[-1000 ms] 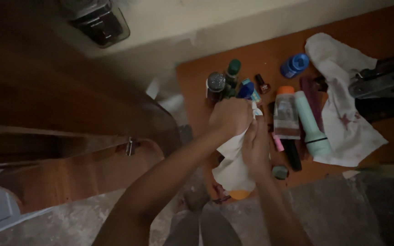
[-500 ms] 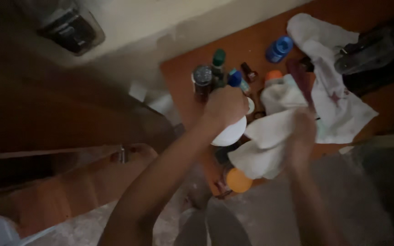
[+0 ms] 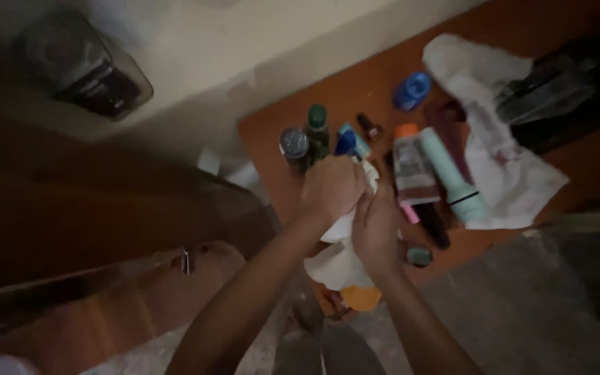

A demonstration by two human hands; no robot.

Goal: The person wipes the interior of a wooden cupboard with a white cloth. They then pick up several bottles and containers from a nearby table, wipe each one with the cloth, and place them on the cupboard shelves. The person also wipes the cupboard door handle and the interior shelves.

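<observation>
Both hands meet over the near edge of the orange-brown counter (image 3: 293, 132). The left hand (image 3: 332, 189) is curled with its fingers closed over a white object wrapped in a white cloth (image 3: 338, 260); what the object is cannot be told, since the hands and cloth cover it. The right hand (image 3: 376, 229) presses against the cloth from the other side, fingers closed on the fabric, whose loose end hangs down below both hands. Just under the cloth sits a round orange lid (image 3: 362, 298).

Right behind the left hand stand a silver-capped jar (image 3: 293, 144), a dark bottle with a green cap (image 3: 317, 132) and a blue-capped tube (image 3: 347, 142), crowding the space past the knuckles. A small nail-polish bottle (image 3: 369, 126) and a blue cap (image 3: 411, 90) lie further back. Beside the right hand lie an orange-capped bottle (image 3: 411, 167), a pale green flashlight (image 3: 449, 177) and a small round grey-green pot (image 3: 419, 256). A stained white rag (image 3: 508, 173) spreads further right.
</observation>
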